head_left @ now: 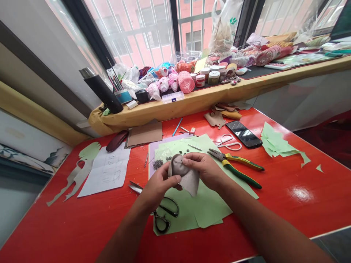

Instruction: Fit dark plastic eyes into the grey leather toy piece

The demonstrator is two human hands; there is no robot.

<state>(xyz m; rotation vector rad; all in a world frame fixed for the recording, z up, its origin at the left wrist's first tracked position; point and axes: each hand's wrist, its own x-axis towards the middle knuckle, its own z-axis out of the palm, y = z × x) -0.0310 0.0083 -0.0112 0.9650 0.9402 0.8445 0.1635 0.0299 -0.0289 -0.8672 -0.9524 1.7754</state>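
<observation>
Between both hands is a small piece of light grey fabric (pixel 190 184), bunched and rounded at its top, with a flap hanging down. My left hand (pixel 161 180) is closed on its left edge, thumb across the front. My right hand (pixel 201 166) pinches the upper right part. Below the hands lie green paper sheets (pixel 211 204). Black-handled scissors (pixel 164 219) rest partly under my left forearm. Several small dark round pieces (pixel 158 164) lie just behind the fabric. To the right of my right hand are pliers (pixel 236 164) with green and yellow handles.
White-handled scissors (pixel 231 142) and a black phone (pixel 244 134) lie at the back right. Torn green paper (pixel 279 142) is further right. A drawn-on white sheet (pixel 106 170) and brown cardboard (pixel 145 134) are at left. Jars (pixel 214 77) and a black flask (pixel 102 91) stand on the sill.
</observation>
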